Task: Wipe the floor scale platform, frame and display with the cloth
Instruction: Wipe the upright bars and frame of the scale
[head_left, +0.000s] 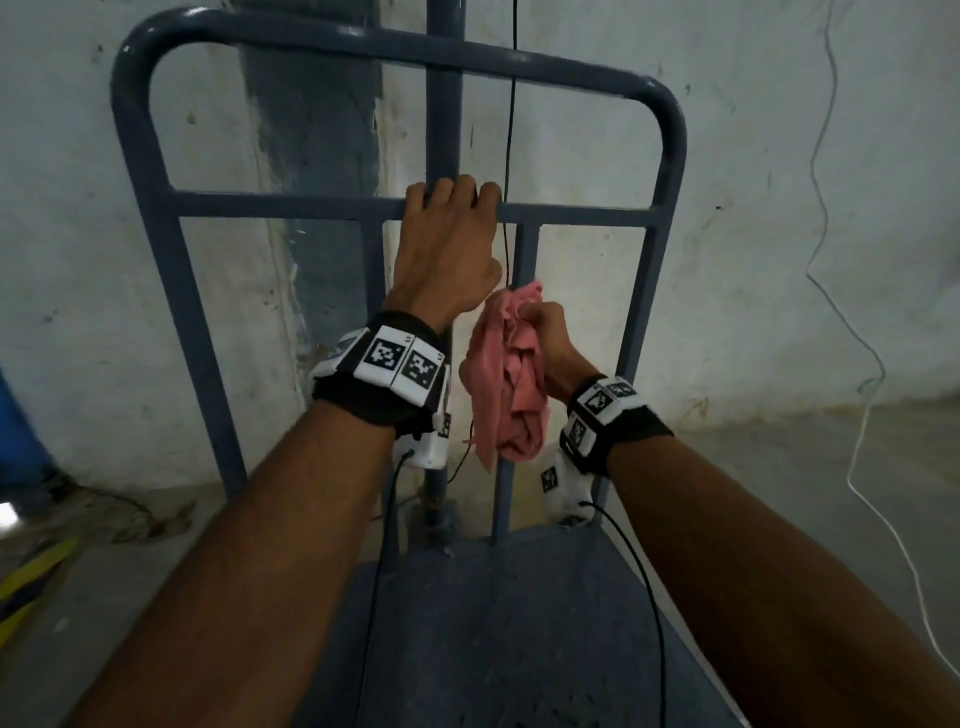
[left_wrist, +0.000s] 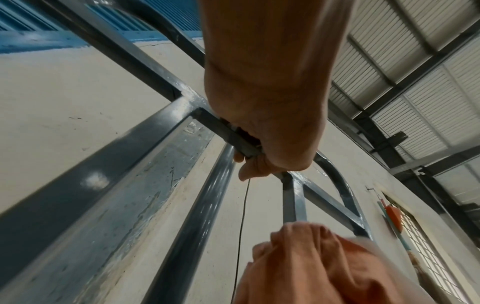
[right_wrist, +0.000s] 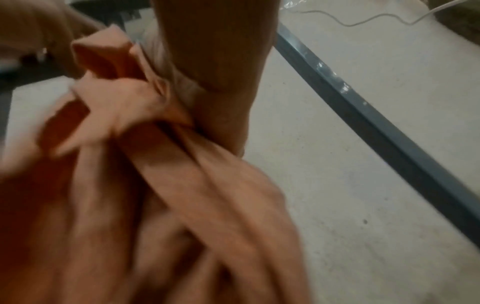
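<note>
Head view: the left hand (head_left: 447, 244) is seen hooked over the middle crossbar (head_left: 291, 207) of the grey-blue scale frame (head_left: 140, 208), fingers curled round the bar. The right hand (head_left: 545, 332) is closed on a bunched pink cloth (head_left: 506, 384), held just beside an inner upright (head_left: 522, 260), below the crossbar and above the far edge of the platform (head_left: 493, 623). A thin black cable (head_left: 510, 130) hangs down close to both hands. No display is visible.

Left wrist view: the left hand (left_wrist: 270, 115) is confirmed wrapped round the crossbar (left_wrist: 223, 129); the cloth (left_wrist: 319, 265) is blurred, near the upright.

Right wrist view: the cloth (right_wrist: 161, 185) is shown gathered in folds under the right hand (right_wrist: 221, 72); contact with the frame cannot be told.

Assessment: the cloth is judged light, soft and limp; a full-fist hold on the bunched middle is advised, so loose tails are kept off the cable. The frame is judged rigid and heavy, suitable as a brace.
</note>
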